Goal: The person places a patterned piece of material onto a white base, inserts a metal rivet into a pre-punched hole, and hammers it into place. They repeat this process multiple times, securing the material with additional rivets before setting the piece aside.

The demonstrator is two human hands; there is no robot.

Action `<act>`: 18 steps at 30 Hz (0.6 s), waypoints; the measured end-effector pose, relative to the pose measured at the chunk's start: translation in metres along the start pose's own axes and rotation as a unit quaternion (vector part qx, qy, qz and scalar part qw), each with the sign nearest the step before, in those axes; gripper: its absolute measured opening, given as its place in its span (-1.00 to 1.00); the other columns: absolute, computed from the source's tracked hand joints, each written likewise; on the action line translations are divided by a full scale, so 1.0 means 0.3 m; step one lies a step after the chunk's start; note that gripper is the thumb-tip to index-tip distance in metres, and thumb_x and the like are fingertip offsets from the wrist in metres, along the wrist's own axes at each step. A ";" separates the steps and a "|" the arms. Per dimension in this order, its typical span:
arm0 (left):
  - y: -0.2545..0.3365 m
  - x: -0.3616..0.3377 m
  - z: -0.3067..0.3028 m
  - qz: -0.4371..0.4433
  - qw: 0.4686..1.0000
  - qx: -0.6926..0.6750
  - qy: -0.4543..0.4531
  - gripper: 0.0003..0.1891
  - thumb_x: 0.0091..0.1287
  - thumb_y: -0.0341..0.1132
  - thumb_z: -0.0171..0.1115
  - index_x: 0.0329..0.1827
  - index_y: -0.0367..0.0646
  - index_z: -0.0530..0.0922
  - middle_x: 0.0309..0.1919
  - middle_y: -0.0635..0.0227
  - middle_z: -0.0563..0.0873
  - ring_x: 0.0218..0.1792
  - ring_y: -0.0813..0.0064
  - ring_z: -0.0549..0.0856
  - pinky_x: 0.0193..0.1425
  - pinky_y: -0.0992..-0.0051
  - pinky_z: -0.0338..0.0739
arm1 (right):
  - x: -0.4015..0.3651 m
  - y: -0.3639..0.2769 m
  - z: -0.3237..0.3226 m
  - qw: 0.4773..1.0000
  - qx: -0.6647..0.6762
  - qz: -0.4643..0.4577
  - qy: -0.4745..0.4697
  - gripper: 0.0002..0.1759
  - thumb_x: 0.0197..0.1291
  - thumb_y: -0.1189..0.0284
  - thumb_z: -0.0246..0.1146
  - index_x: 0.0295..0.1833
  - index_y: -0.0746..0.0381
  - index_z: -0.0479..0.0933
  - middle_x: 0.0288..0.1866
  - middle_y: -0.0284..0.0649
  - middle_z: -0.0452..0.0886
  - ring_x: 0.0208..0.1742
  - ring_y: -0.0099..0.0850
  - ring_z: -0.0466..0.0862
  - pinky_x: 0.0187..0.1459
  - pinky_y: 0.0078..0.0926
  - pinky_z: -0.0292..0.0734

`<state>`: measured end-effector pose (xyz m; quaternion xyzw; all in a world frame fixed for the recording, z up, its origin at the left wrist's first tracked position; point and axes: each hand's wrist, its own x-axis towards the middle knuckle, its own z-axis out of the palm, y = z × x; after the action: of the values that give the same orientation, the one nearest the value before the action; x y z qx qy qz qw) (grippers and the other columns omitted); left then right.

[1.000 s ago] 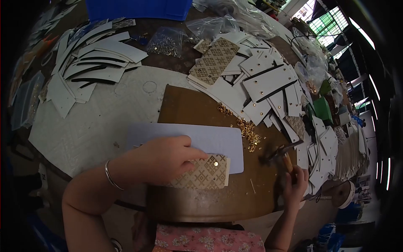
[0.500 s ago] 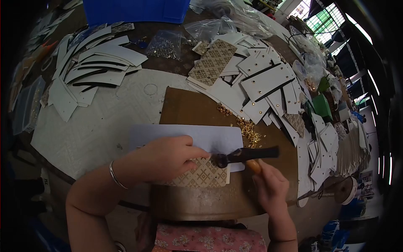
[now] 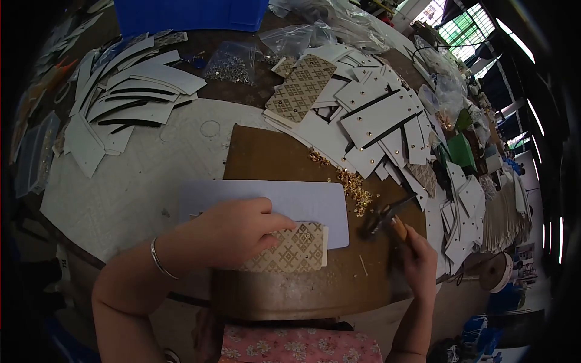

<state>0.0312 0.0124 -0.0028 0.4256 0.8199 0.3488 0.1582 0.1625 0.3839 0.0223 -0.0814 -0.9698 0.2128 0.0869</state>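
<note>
My left hand (image 3: 242, 230) is closed over the left part of a beige panel with a brown diamond pattern (image 3: 299, 249), its index finger stretched along the upper edge. Beneath the panel lies a pale rounded sheet (image 3: 318, 202) on a brown board (image 3: 254, 157). Off to the right, my right hand (image 3: 419, 257) grips a hammer (image 3: 397, 228) by its wooden handle. The hammer's dark head is blurred and sits apart from the panel. Small gold-coloured metal fasteners (image 3: 357, 195) lie in a heap just beyond the hammer.
White panels with gold studs (image 3: 378, 118) are piled at the back right, more white panels (image 3: 142, 91) at the back left. Behind them are a bag of small metal parts (image 3: 231, 63) and a blue bin (image 3: 187, 15). A thin stick (image 3: 364, 265) lies near the board's front.
My right hand has swung the hammer away from the panel's upper right corner, to the right. My left hand stays on the panel. The whole view has shifted slightly.
</note>
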 end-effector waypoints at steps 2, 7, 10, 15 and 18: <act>0.004 0.003 0.002 0.004 1.000 0.000 0.001 -0.68 0.41 -0.27 0.29 0.21 0.06 0.69 -0.20 0.23 0.63 -0.16 0.15 0.69 -0.06 0.23 0.61 | 0.044 0.060 0.009 0.997 -0.057 -0.041 0.037 -0.59 0.25 0.64 0.31 0.22 0.24 0.64 0.04 -0.05 0.75 0.03 -0.04 0.72 0.12 -0.20 0.61; -0.004 0.004 -0.001 -0.004 1.000 -0.024 -0.003 -0.67 0.40 -0.30 0.31 0.23 0.07 0.69 -0.20 0.23 0.63 -0.18 0.14 0.69 -0.09 0.24 0.61 | 0.207 -0.110 0.106 0.972 -0.061 -0.214 0.073 -0.71 0.23 0.60 0.30 0.05 0.19 0.71 0.01 -0.19 0.77 0.10 -0.16 0.69 0.16 -0.18 0.56; -0.007 0.001 -0.022 0.001 0.999 -0.037 0.009 -0.65 0.38 -0.34 0.35 0.23 0.06 0.68 -0.21 0.23 0.62 -0.22 0.15 0.68 -0.11 0.28 0.59 | 0.325 -0.182 0.237 0.956 -0.082 -0.273 0.075 -0.76 0.18 0.56 0.32 -0.04 0.13 0.73 -0.04 -0.27 0.77 0.07 -0.23 0.70 0.14 -0.21 0.55; 0.003 0.000 -0.132 -0.037 0.992 -0.040 0.112 -0.63 0.34 -0.42 0.38 0.21 0.00 0.68 -0.24 0.25 0.63 -0.26 0.26 0.66 -0.14 0.35 0.57 | 0.373 -0.221 0.301 0.950 -0.118 -0.274 0.093 -0.83 0.12 0.50 0.36 -0.15 0.08 0.73 -0.16 -0.34 0.76 -0.01 -0.29 0.70 0.15 -0.23 0.51; -0.043 0.009 -0.149 -0.017 0.975 -0.029 0.218 -0.64 0.33 -0.47 0.38 0.20 -0.06 0.68 -0.18 0.27 0.68 -0.24 0.35 0.65 -0.12 0.41 0.57 | 0.357 -0.235 0.280 0.951 -0.167 -0.252 0.062 -0.82 0.14 0.52 0.39 -0.13 0.11 0.74 -0.21 -0.27 0.74 -0.03 -0.21 0.70 0.08 -0.21 0.56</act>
<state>-0.0028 -0.0100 0.0198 0.3202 0.8313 0.4544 -0.0059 0.0328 0.3081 -0.0082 0.1391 -0.9731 0.0139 0.1831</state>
